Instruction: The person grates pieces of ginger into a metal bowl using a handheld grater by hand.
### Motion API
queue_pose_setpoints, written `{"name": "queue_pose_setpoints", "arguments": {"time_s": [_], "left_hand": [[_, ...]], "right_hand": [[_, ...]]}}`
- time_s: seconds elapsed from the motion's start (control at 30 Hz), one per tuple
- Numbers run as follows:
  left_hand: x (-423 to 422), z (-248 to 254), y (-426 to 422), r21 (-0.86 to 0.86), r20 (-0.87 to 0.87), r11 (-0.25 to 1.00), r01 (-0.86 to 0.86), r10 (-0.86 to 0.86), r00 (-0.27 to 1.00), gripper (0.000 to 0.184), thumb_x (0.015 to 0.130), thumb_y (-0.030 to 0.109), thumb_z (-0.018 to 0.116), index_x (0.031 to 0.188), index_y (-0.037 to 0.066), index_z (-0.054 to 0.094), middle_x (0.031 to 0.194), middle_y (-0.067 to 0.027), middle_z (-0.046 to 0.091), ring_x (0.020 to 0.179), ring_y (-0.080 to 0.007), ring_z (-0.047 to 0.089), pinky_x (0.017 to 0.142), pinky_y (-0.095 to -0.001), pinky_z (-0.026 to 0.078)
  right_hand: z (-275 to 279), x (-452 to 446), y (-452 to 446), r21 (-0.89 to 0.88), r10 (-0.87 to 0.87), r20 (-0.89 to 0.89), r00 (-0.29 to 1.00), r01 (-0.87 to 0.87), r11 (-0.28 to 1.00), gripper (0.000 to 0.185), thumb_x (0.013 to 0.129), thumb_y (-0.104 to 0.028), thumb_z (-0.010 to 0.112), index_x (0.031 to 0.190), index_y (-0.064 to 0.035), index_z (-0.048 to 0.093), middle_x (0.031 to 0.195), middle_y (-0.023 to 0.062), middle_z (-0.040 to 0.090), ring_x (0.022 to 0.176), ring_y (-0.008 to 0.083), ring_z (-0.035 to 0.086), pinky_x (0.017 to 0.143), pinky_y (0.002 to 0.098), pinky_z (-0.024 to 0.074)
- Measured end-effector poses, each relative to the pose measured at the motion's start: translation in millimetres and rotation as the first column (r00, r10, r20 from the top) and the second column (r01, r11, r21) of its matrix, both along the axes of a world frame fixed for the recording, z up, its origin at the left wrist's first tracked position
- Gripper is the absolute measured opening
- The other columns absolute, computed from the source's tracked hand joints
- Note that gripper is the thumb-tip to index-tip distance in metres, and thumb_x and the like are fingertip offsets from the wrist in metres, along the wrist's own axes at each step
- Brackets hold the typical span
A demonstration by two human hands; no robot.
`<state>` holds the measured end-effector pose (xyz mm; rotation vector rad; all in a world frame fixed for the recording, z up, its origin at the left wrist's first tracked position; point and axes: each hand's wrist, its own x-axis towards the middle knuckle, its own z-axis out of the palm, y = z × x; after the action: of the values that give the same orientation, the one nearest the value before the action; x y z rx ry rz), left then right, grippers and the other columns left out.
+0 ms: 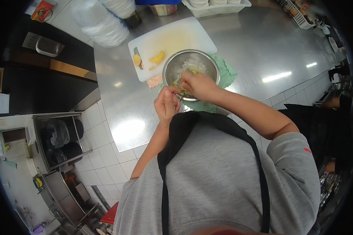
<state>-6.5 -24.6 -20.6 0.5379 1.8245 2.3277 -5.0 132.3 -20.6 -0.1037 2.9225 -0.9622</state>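
Note:
A round metal bowl [166,70] sits at the table's near side, partly over the cutting board's corner and a green cloth [226,72]. Inside it lie whitish shreds [194,64] and yellow-green bits. My right hand [200,86] is over the bowl with its fingers closed; whatever they hold is hidden. At the near left rim my left hand [167,102] has its fingers pinched, close to a thin dark piece too small to name. Yellow pieces [157,58] rest on the white cutting board [184,35], with a round yellow piece [137,60] by its handle slot.
The steel table [259,47] carries stacked plastic-wrapped containers [100,25] at the back left and a white basket [217,8] at the back. An orange cloth [154,81] shows under the board. At right stands another person in dark clothing [317,125].

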Motion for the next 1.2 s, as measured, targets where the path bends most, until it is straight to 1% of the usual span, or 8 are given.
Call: {"name": "queue_pose_setpoints", "arguments": {"time_s": [0.13, 0.23, 0.43, 0.5, 0.63, 0.77, 0.9, 1.2], "left_hand": [[1, -2, 2, -0.003, -0.039, 0.999, 0.044, -0.045, 0.998, 0.041, 0.095, 0.03, 0.033, 0.08, -0.004, 0.052, 0.046, 0.0036, 0.031, 0.036, -0.0034, 0.03, 0.035, -0.0187, 0.023], [-1, 7, -1, 0.023, -0.031, 0.999, 0.025, -0.024, 0.999, 0.042, 0.095, 0.03, 0.032, 0.08, -0.004, 0.052, 0.046, 0.0038, 0.03, 0.036, -0.0034, 0.029, 0.035, -0.0187, 0.023], [-4, 1, 0, 0.041, -0.012, 0.999, 0.026, -0.025, 1.0, 0.041, 0.095, 0.03, 0.031, 0.082, -0.004, 0.051, 0.046, 0.004, 0.029, 0.036, -0.0033, 0.027, 0.035, -0.0188, 0.023], [-3, 2, -1, 0.043, -0.024, 0.998, 0.04, -0.039, 0.999, 0.041, 0.095, 0.03, 0.031, 0.082, -0.004, 0.051, 0.046, 0.0039, 0.029, 0.036, -0.0034, 0.028, 0.035, -0.0188, 0.023], [-5, 5, -2, 0.057, -0.006, 0.998, 0.006, -0.005, 1.0, 0.042, 0.095, 0.03, 0.031, 0.081, -0.004, 0.051, 0.046, 0.004, 0.029, 0.036, -0.0036, 0.028, 0.035, -0.0189, 0.023], [-1, -4, -1, 0.042, -0.014, 0.998, 0.048, -0.048, 0.999, 0.043, 0.095, 0.03, 0.031, 0.081, -0.004, 0.051, 0.045, 0.0038, 0.029, 0.035, -0.0036, 0.029, 0.035, -0.019, 0.024], [-7, 3, -1, 0.083, -0.003, 0.996, 0.03, -0.03, 1.0, 0.043, 0.095, 0.03, 0.031, 0.081, -0.005, 0.051, 0.045, 0.0036, 0.03, 0.035, -0.0041, 0.03, 0.035, -0.0192, 0.024], [-5, -2, -1, 0.021, -0.045, 0.998, 0.051, -0.05, 0.998, 0.042, 0.095, 0.029, 0.031, 0.081, -0.005, 0.051, 0.045, 0.0028, 0.031, 0.035, -0.0044, 0.034, 0.035, -0.0189, 0.025]], "right_hand": [[-11, -23, 27, 0.184, -0.146, 0.144, 0.979, 0.118, 0.976, 0.017, 0.082, -0.018, 0.048, 0.089, -0.0028, 0.048, 0.078, 0.0188, 0.061, 0.077, 0.0337, 0.06, 0.065, 0.0446, 0.0459], [-4, -19, 18, 0.215, -0.059, 0.11, 0.992, 0.034, 0.976, 0.017, 0.081, -0.017, 0.048, 0.091, -0.003, 0.048, 0.078, 0.0191, 0.061, 0.077, 0.0335, 0.06, 0.065, 0.0447, 0.0459], [-21, -20, 24, 0.111, -0.055, -0.042, 0.998, 0.059, 0.992, 0.016, 0.084, -0.019, 0.046, 0.088, -0.0033, 0.045, 0.074, 0.0205, 0.059, 0.072, 0.0373, 0.058, 0.063, 0.046, 0.0447], [-21, -31, 27, 0.228, -0.118, 0.1, 0.988, 0.093, 0.969, 0.015, 0.084, -0.017, 0.045, 0.087, -0.0024, 0.044, 0.073, 0.0206, 0.059, 0.072, 0.0379, 0.058, 0.063, 0.0457, 0.0446], [7, -9, -5, 0.093, 0.083, -0.032, 0.996, -0.08, 0.992, 0.016, 0.082, -0.017, 0.049, 0.089, -0.0035, 0.046, 0.073, 0.0209, 0.059, 0.075, 0.0379, 0.058, 0.064, 0.0458, 0.0448], [-26, -34, 24, 0.144, -0.147, 0.068, 0.987, 0.136, 0.98, 0.016, 0.081, -0.015, 0.049, 0.091, -0.0025, 0.048, 0.082, 0.0221, 0.06, 0.08, 0.0349, 0.06, 0.07, 0.0438, 0.0459], [-25, -22, 8, -0.055, -0.021, -0.037, 0.999, 0.019, 0.998, 0.016, 0.084, -0.019, 0.05, 0.088, -0.0044, 0.045, 0.072, 0.0213, 0.058, 0.074, 0.0383, 0.057, 0.063, 0.047, 0.0427], [-30, -39, 14, 0.077, -0.058, 0.001, 0.998, 0.057, 0.995, 0.016, 0.083, -0.019, 0.048, 0.087, -0.0041, 0.045, 0.07, 0.022, 0.057, 0.072, 0.0388, 0.057, 0.061, 0.048, 0.0425]]}}
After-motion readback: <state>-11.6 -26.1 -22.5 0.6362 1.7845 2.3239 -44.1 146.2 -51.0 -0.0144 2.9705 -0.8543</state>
